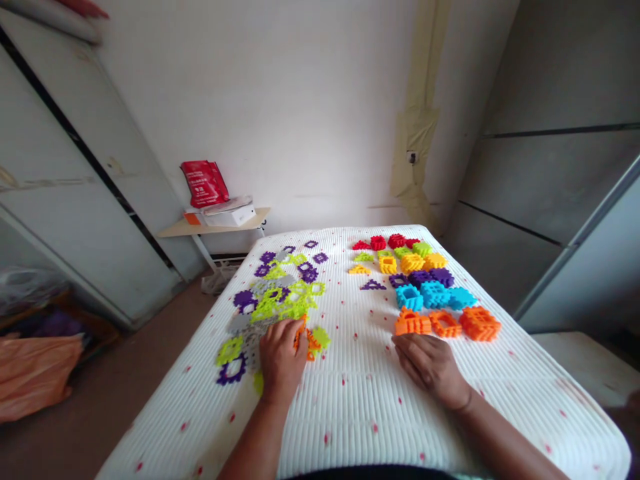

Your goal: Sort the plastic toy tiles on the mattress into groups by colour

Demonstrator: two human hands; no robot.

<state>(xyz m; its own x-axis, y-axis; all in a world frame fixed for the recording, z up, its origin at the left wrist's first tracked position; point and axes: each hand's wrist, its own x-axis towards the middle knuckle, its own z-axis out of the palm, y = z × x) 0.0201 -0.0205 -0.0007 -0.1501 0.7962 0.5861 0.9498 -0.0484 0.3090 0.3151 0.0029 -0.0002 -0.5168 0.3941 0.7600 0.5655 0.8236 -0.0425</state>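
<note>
My left hand (284, 353) reaches into the loose pile on the left, thumb and fingers closed round an orange plastic interlocking piece (312, 345). A lime green piece (321, 337) lies just right of it, and grey pieces (249, 348) lie partly under the hand. My right hand (433, 367) rests on the cover with curled fingers pressed together, against the near side of a stack of orange triangular pieces (412, 323). Whatever its fingertips may hold is hidden. Right of that stack are orange square frames (446, 324) and a tall orange stack (480, 324).
Sorted rows run away from me on the right: blue (435, 294), purple (420, 278), yellow (411, 263), lime and red (397, 241). Mixed lime (283, 301), purple and grey pieces spread on the left. A white dotted cover (360, 407) lies beneath. A small table (183, 229) stands behind.
</note>
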